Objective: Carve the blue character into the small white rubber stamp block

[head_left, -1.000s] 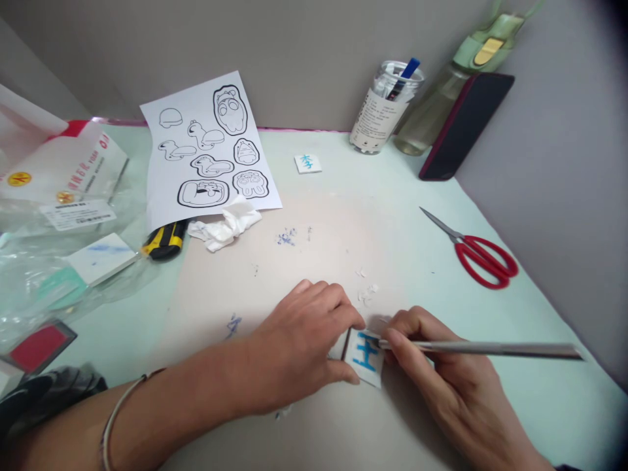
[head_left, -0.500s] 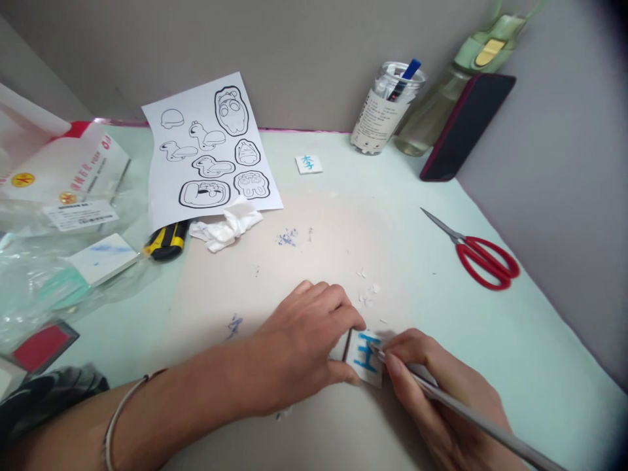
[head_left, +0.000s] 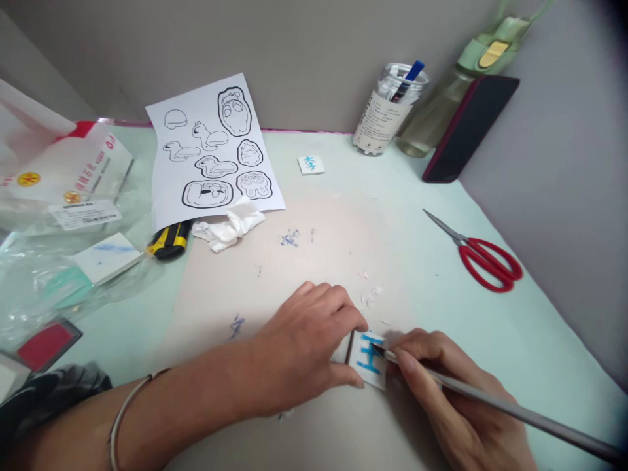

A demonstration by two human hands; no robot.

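A small white rubber carving block (head_left: 381,378) with a blue character on its face lies on the work mat. My left hand (head_left: 314,340) pins it down from the left, thumb at the near side and fingers at the far side. A dark line runs along the block's left edge. In a pen grip, my right hand (head_left: 451,386) is shut on a slim craft knife with a silvery handle (head_left: 515,411). Its pointed tip rests on the blue marking. White shavings (head_left: 371,296) lie just beyond the block.
Red-handled scissors (head_left: 490,263) lie to the right. Behind stand a phone (head_left: 471,127), a bottle (head_left: 432,108) and a pen jar (head_left: 385,118). A second marked block (head_left: 311,165), drawing sheet (head_left: 210,144), tissue (head_left: 228,226), yellow-black cutter (head_left: 169,242), plastic bag (head_left: 29,261) and red ink pad (head_left: 46,343) are around.
The craft knife's tip has shifted slightly over the blue marking, and its handle has swung lower to the right. My left hand keeps its hold. The whole view has moved slightly.
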